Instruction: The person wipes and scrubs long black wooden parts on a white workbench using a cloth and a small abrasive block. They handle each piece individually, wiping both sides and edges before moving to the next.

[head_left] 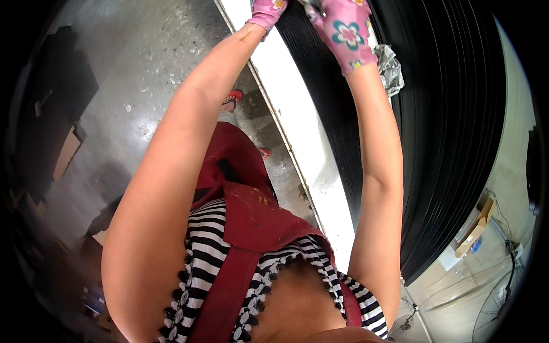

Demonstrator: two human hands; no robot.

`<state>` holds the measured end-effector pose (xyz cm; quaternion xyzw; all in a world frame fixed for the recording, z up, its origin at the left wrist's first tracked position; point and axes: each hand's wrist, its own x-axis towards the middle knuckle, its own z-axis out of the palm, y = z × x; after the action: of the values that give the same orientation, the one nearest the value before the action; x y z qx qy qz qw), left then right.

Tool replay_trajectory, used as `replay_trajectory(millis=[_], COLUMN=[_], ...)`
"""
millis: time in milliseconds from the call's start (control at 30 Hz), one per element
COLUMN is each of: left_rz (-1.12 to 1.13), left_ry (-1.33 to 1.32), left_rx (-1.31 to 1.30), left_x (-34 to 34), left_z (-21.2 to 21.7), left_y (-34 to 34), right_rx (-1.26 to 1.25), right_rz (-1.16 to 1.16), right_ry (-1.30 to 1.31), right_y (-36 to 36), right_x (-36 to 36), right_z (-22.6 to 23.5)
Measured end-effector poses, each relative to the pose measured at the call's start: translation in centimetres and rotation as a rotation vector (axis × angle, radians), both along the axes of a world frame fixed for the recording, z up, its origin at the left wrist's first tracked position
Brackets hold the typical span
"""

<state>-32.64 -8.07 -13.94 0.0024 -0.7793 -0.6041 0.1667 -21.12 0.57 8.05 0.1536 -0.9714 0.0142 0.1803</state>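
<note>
Both my hands are at the top edge, in pink gloves with a flower print. My left hand (268, 12) is over the near side of a white tabletop (289, 94), beside long black strips (311, 68); its fingers are cut off by the picture's edge. Over the black strips, my right hand (345, 35) looks closed, with a small greyish thing showing by its thumb that I cannot make out. Its fingertips lie outside the view. Crumpled clear plastic (390, 70) lies right beside that wrist.
A broad bank of black strips (452, 114) fills the right side. Beyond it are an open cardboard box (476, 228), cables and a fan (494, 306). Cardboard (67, 153) and dark stacked things stand at the left on the grey concrete floor (134, 74).
</note>
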Motion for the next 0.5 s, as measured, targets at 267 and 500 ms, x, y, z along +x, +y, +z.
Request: replay_trajectory(millis=[267, 500], left_rz=[0.182, 0.255], left_ry=[0.244, 0.171], left_rx=[-0.064, 0.061], left_x=[-2.8, -3.8], left_z=[-4.5, -4.8], left_y=[0.2, -0.5], right_rx=[0.024, 0.021], right_rz=[-0.163, -0.578], right_ry=[-0.208, -0.453], right_y=[4.5, 6.5], right_x=[14.4, 30.2], right_z=[1.3, 3.9])
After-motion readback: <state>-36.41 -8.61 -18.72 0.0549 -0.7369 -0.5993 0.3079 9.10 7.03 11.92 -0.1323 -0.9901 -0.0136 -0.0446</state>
